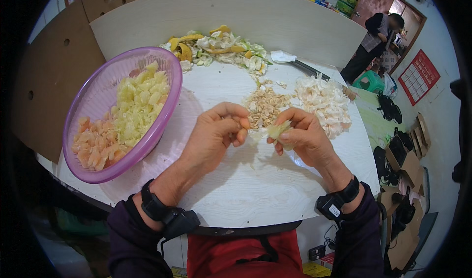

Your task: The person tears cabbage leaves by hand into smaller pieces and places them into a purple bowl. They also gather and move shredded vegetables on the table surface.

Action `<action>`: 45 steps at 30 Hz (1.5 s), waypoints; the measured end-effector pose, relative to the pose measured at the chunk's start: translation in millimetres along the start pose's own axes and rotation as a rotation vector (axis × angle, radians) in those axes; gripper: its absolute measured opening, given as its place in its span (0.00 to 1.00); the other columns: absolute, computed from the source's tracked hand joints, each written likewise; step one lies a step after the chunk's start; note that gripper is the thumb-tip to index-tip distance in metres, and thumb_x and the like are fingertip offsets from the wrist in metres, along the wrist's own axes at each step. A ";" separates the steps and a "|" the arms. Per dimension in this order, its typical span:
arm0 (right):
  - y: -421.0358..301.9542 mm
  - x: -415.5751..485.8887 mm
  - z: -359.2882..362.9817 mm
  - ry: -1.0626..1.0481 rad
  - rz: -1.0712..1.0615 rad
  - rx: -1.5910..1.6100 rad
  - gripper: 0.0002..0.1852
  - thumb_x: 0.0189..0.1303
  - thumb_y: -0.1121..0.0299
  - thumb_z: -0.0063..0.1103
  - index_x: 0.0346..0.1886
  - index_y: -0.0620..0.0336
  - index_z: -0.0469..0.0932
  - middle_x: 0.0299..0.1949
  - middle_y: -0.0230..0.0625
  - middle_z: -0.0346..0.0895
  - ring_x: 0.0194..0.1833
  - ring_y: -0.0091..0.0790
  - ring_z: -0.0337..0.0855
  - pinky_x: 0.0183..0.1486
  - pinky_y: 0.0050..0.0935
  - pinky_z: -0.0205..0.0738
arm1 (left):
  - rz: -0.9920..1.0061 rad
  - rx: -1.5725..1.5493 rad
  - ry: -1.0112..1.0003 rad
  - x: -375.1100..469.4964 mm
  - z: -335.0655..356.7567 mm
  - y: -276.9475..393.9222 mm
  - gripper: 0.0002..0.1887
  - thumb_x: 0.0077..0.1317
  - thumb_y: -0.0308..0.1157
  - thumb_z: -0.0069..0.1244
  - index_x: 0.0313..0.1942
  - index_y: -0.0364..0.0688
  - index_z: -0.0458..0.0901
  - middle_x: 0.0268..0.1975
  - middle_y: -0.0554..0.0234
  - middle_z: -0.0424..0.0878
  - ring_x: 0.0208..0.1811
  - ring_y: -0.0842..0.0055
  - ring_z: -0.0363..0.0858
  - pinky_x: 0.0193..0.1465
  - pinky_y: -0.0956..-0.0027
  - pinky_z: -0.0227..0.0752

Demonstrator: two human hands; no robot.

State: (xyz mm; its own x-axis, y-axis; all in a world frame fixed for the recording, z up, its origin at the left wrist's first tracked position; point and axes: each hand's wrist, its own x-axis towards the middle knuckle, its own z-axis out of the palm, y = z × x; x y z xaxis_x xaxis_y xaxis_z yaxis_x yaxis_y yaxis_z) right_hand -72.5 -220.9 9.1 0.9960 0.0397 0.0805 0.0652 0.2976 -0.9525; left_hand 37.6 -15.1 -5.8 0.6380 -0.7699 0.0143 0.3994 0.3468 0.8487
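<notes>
Over the middle of the white table [221, 189], my right hand [304, 136] pinches a pale yellow-green piece of pomelo flesh [279, 130] between thumb and fingers. My left hand [217, 134] is beside it, fingertips drawn together; whether something small is between them cannot be made out. Just beyond both hands lies a pile of pomelo seeds [266, 105]. Peeled white membranes [324, 103] are heaped to the right of the seeds. On the left stands a tilted purple plastic basin [176, 90], holding yellow-green pulp [142, 105] and pinkish-orange pulp [97, 145] side by side.
Yellow and white pomelo rind [221, 49] is piled along the upright back panel [228, 16]. A dark long-handled tool [309, 70] lies behind the membranes. A cardboard sheet [55, 75] rises at the left. A person [376, 42] stands by the doorway; open cardboard boxes [411, 167] sit at right.
</notes>
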 end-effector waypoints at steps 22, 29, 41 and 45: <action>-1.1 1.0 -4.6 0.047 0.032 0.110 0.11 0.59 0.77 0.62 0.46 0.61 0.79 0.35 0.44 0.84 0.30 0.29 0.82 0.32 0.27 0.78 | -0.091 0.292 -0.119 -5.4 15.1 0.4 0.06 0.67 0.30 0.57 0.36 0.36 0.83 0.25 0.71 0.76 0.24 0.86 0.70 0.27 0.79 0.61; -0.6 -0.7 -6.4 -0.029 0.087 0.131 0.10 0.56 0.75 0.63 0.43 0.60 0.80 0.33 0.44 0.83 0.27 0.28 0.82 0.30 0.27 0.78 | -0.157 0.249 -0.209 -4.9 11.7 5.4 0.04 0.62 0.26 0.54 0.31 0.34 0.82 0.21 0.69 0.75 0.21 0.86 0.67 0.23 0.79 0.58; -11.5 2.6 -19.7 0.111 0.014 0.238 0.20 0.66 0.72 0.53 0.59 0.74 0.73 0.43 0.48 0.80 0.38 0.36 0.81 0.39 0.32 0.79 | -0.045 0.197 -0.165 -6.4 11.3 12.3 0.10 0.66 0.26 0.57 0.46 0.33 0.84 0.27 0.68 0.76 0.24 0.86 0.65 0.25 0.80 0.55; -11.0 6.0 -18.7 0.107 0.142 0.159 0.20 0.68 0.73 0.51 0.60 0.77 0.72 0.44 0.50 0.80 0.39 0.36 0.82 0.42 0.33 0.80 | -0.033 0.157 -0.099 -14.3 22.0 26.4 0.09 0.66 0.26 0.57 0.45 0.34 0.83 0.28 0.70 0.75 0.25 0.87 0.65 0.26 0.81 0.55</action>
State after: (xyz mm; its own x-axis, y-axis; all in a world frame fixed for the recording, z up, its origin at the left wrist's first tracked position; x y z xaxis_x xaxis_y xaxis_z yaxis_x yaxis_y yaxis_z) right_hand -66.1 -241.8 14.5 0.9959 -0.0069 -0.0901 -0.0777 0.4432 -0.8930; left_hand 24.5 -6.8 28.0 0.5556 -0.8309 0.0304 0.3061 0.2384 0.9217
